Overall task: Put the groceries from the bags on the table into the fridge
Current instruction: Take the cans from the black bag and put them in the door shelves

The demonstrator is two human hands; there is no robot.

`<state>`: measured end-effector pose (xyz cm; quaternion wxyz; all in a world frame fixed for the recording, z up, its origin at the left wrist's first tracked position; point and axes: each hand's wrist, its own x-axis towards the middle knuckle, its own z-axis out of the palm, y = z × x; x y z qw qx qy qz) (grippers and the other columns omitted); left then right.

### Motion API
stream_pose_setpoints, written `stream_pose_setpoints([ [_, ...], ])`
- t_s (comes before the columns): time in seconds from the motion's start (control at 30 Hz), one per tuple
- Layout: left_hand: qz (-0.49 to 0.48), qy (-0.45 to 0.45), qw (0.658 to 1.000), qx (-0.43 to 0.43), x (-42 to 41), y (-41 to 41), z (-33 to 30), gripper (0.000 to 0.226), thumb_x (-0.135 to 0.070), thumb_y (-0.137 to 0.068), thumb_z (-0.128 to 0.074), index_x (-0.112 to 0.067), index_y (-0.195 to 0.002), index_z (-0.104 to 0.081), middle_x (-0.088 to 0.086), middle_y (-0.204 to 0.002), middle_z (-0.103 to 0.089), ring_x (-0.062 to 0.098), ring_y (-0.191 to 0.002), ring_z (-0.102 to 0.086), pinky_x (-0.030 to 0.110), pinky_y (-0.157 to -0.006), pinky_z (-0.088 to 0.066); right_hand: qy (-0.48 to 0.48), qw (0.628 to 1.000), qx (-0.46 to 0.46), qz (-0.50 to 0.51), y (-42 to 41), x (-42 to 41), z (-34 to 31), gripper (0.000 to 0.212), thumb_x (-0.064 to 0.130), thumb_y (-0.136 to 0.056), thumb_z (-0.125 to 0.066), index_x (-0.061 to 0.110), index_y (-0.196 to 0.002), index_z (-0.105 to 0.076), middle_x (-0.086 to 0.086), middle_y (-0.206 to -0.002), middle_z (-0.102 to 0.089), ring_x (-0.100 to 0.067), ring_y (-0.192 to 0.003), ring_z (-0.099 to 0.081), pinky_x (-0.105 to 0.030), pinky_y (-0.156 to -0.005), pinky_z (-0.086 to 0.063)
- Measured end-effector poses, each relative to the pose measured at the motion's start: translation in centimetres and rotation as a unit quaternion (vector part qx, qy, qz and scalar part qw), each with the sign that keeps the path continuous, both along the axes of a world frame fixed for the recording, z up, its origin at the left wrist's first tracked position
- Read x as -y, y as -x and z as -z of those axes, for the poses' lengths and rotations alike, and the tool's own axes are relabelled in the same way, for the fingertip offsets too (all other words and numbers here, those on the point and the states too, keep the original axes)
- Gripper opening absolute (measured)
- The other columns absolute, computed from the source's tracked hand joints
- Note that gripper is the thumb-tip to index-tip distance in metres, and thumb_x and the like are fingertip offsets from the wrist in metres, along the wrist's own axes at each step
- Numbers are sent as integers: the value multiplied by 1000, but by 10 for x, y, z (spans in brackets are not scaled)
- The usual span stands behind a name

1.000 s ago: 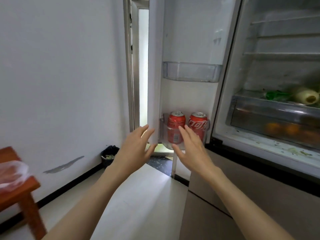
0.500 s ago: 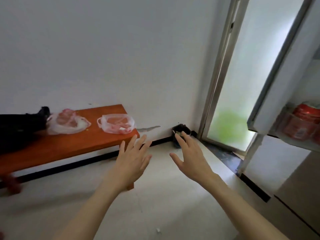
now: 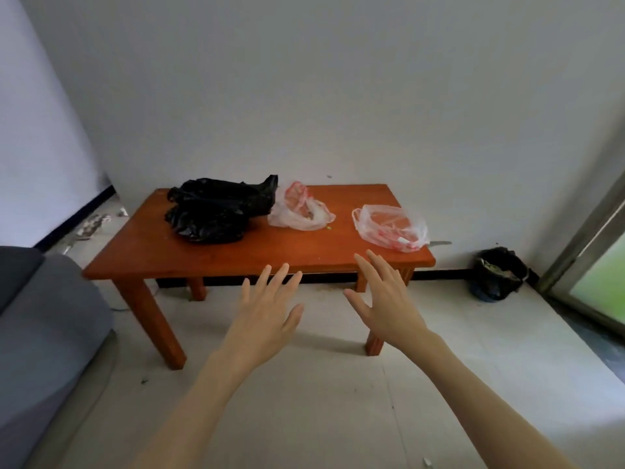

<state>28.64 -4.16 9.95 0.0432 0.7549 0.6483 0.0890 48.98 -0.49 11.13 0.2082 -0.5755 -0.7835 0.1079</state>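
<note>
Turned from the fridge, both empty hands, left hand (image 3: 267,319) and right hand (image 3: 384,299), spread toward the bench (image 3: 236,255) bags, ready to grab.

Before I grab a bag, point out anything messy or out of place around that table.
Small crumbs lie on the table beside the middle clear bag. Debris litters the floor at the table's left end, by the wall. The black bag and right clear bag lie slumped; nothing visibly spilled from them.

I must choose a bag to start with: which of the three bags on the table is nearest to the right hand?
The clear bag with red print at the table's right end; the right hand is just before it.
</note>
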Motion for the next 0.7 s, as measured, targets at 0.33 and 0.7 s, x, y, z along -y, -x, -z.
stream_pose_setpoints([
  [0.33,-54,39,997,26,-101,107,31,55,-43,-98,-22,-29,-148,-4,-4,-157,7,18,-143,13,44,-115,3,64,995,-52,-48,98,-125,34,63,43,-94,-45,25,-147,-18,-2,-157,-10,-22,-144,-8,-45,-117,-16],
  [0.7,-97,17,995,1,-287,224,20,56,-47,-97,-23,-27,-148,-11,-2,-157,0,20,-144,10,44,-116,0,35,992,-63,-103,210,-322,29,59,37,-95,-46,18,-146,-24,-4,-154,-21,-20,-143,-16,-34,-114,-19],
])
